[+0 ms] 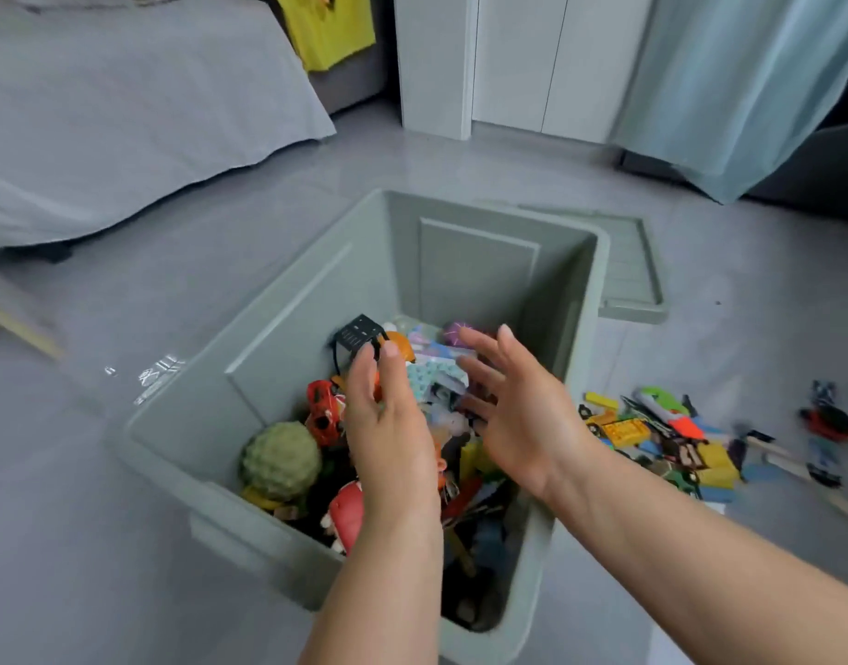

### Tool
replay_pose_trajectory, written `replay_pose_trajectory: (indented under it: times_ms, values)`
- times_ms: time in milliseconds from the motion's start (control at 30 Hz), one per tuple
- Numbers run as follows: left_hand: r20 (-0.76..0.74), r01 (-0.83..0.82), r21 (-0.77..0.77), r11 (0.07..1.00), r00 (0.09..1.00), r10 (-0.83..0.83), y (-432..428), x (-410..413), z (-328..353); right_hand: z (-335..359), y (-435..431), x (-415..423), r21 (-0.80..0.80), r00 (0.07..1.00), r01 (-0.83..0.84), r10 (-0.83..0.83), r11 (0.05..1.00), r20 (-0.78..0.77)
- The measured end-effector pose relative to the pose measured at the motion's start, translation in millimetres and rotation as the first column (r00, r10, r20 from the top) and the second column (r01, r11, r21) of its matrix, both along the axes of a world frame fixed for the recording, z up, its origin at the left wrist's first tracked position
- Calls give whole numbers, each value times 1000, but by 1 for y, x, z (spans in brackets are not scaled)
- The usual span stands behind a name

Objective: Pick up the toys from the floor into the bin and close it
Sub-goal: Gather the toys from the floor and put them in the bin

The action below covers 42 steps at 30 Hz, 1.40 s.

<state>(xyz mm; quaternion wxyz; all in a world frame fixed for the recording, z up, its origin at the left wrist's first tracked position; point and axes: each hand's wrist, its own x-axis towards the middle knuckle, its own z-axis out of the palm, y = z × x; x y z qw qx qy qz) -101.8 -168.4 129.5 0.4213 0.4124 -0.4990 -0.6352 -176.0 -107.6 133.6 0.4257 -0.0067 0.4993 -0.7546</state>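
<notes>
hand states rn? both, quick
Left hand: open, fingers straight over the bin, black toy at its fingertips.
Right hand: open, fingers spread, holding nothing.

Bin: near corner cut by bottom edge | lid: near part hidden behind bin wall | toys in bin: middle covered by left hand and right hand | black piece: contact with left fingertips unclear | floor pile: blurred, pieces indistinct.
</notes>
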Motion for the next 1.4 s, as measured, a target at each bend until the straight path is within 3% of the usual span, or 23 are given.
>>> replay_pose_trajectory:
  times_ms: [67,100,167,267,300,367,467,567,667,733,800,900,967,1000,1033,1067,1133,1200,1233,1300,1400]
  values:
    - [-54,17,-72,997,998,-21,16,-7,12,7,21,-8,7,999,36,-36,999,-34]
    - [-98,74,-78,994,992,-81,29,-14,16,12,36,-14,-62,996,67,-70,996,-48]
    - [-226,250,5,968,943,-242,58,-30,20,19,74,-27,-146,977,167,-184,975,-106]
    - [-307,559,175,810,813,-495,120,-49,11,-8,160,-60,58,867,411,-370,910,-334]
    - [-309,645,228,730,758,-574,139,-52,4,-26,191,-68,213,814,503,-376,838,-443]
    - [-314,748,361,557,660,-682,178,-57,-17,-68,262,-79,539,774,609,-288,582,-564]
    - [-276,707,592,388,629,-727,212,-65,-59,-140,354,-77,850,891,452,-173,271,-419]
    - [-225,608,729,313,646,-730,232,-74,-101,-202,398,-67,957,962,267,31,117,-272]
    - [-208,566,781,264,635,-744,247,-85,-130,-238,410,-60,941,935,334,111,49,-338]
    - [-192,555,798,234,603,-774,258,-94,-147,-242,410,-62,928,921,369,115,48,-372]
    - [-169,532,821,206,573,-802,271,-103,-161,-236,407,-68,915,915,389,70,108,-398]
    - [-151,510,834,214,582,-799,287,-121,-177,-217,384,-72,830,899,425,-63,361,-433]
    - [-170,501,827,255,655,-737,293,-136,-187,-210,361,-71,743,903,371,-32,556,-427]
    - [-188,501,821,273,689,-700,293,-143,-192,-209,354,-73,713,893,361,-2,601,-450]
    - [-198,502,817,285,707,-679,293,-151,-196,-208,355,-83,686,864,408,-13,603,-502]
    - [-196,500,816,292,713,-673,293,-157,-199,-212,363,-99,687,824,490,-27,537,-566]
    - [-173,492,817,301,706,-686,291,-166,-205,-222,395,-140,732,773,614,-35,295,-634]
    - [-156,494,815,302,690,-707,290,-169,-208,-235,428,-170,817,815,574,57,56,-576]
    - [-154,500,814,297,678,-719,289,-169,-209,-244,440,-177,857,849,515,144,-11,-509]
    - [-160,516,811,274,647,-745,287,-168,-212,-255,445,-177,873,847,488,232,17,-478]
    - [-189,522,822,227,627,-756,283,-167,-219,-244,416,-157,769,772,579,120,271,-624]
